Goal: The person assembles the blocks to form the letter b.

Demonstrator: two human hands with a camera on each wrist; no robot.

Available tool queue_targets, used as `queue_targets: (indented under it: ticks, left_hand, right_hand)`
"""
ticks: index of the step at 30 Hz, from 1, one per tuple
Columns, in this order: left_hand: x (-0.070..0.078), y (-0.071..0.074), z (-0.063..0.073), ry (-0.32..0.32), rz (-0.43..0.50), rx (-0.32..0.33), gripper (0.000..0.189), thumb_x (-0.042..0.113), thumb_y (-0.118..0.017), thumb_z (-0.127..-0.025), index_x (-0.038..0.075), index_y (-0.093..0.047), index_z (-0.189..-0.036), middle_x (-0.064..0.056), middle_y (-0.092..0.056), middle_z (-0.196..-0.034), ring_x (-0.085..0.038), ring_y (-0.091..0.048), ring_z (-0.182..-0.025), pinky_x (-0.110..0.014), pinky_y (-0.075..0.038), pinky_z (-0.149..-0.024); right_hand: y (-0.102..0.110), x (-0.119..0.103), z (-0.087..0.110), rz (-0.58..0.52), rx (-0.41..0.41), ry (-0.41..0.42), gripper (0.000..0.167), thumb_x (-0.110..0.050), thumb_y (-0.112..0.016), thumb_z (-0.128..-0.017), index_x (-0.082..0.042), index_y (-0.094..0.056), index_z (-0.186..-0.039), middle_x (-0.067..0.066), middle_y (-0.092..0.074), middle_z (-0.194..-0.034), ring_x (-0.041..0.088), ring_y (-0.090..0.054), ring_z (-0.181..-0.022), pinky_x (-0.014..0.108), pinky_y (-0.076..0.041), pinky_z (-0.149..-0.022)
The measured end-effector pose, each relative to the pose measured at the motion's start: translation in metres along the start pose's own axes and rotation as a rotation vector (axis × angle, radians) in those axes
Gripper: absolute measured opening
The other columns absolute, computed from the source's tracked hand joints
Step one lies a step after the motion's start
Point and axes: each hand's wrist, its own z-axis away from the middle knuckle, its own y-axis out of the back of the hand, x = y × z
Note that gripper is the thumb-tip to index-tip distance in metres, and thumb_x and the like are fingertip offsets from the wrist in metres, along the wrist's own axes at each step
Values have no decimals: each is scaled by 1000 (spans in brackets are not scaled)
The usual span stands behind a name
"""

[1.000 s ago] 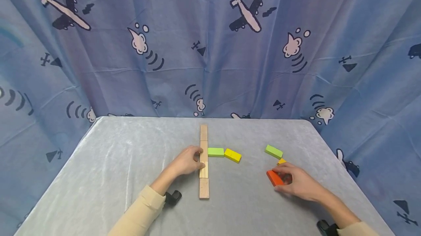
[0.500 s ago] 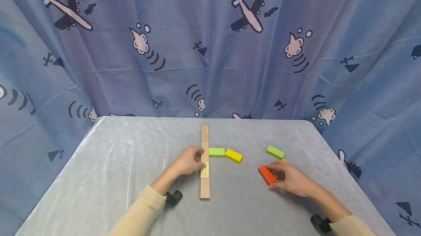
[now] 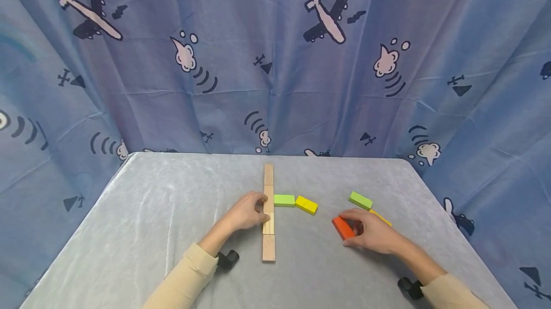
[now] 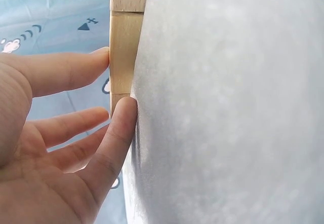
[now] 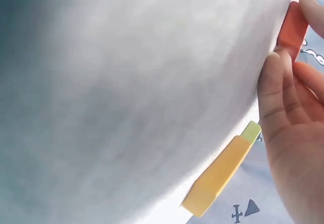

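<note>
A row of plain wooden blocks [image 3: 269, 247] lies end to end down the middle of the table. My left hand [image 3: 246, 211] rests against its left side, fingers extended. In the left wrist view the fingertips [image 4: 126, 110] touch the side of the wood. My right hand [image 3: 376, 232] grips a red-orange block [image 3: 343, 228] between thumb and fingers, low over the tabletop. Between the hands, a light green block [image 3: 284, 200] meets the row at a right angle. A yellow block [image 3: 306, 205] continues from its right end at a slant.
Behind the right hand lie another green block [image 3: 360, 200] and an orange-yellow block [image 5: 215, 178], the latter partly covered by the hand in the head view. A pale cloth covers the table [image 3: 150, 232]. A blue patterned curtain [image 3: 232, 60] hangs behind it.
My right hand has carried the red-orange block leftward, towards the yellow block, uncovering more of the orange-yellow block behind. My left hand has stayed at the wooden row.
</note>
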Motion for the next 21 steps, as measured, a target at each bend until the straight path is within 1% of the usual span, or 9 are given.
queue_targets:
  ticks: [2, 5, 11, 16, 21]
  left_hand:
    - [0, 0, 0, 0, -1, 1, 53, 14, -81, -85, -3, -61, -131, -13, -62, -118, -19, -60, -94, -38, -52, -77]
    - [0, 0, 1, 2, -4, 0, 53, 14, -81, -85, -3, -61, -131, -13, -62, -118, -19, -60, -94, -38, -52, -77]
    - [0, -1, 0, 2, -6, -1, 53, 14, -81, -85, -3, -61, -131, -12, -62, -117, -18, -59, -93, -37, -52, -76]
    - [-1, -2, -1, -4, -4, 2, 52, 14, -81, -85, -3, -61, -131, -12, -62, -117, -18, -59, -93, -37, -52, -76]
    - [-1, -2, -1, -7, -4, 0, 52, 14, -81, -86, -3, -61, -131, -12, -62, -117, -18, -59, -93, -37, -52, -77]
  right_hand:
    - [-1, -2, -3, 5, 2, -5, 69, -34, -91, -76, -3, -64, -131, 2, -63, -115, 11, -54, -82, 25, -46, -66]
    - [-2, -7, -7, 11, 8, 17, 69, -35, -91, -75, -2, -65, -130, 2, -63, -114, 12, -54, -83, 26, -47, -67]
    - [-5, -15, -17, 42, 24, 38, 68, -34, -90, -77, -2, -65, -131, 4, -64, -120, 11, -56, -86, 26, -49, -70]
    - [-6, -25, -25, 44, 42, 23, 65, -31, -91, -76, -2, -66, -129, 4, -64, -117, 14, -56, -85, 27, -49, -70]
    - [-9, -28, -30, 45, 39, 11, 64, -30, -91, -75, -3, -66, -128, 2, -63, -113, 13, -55, -82, 26, -47, -68]
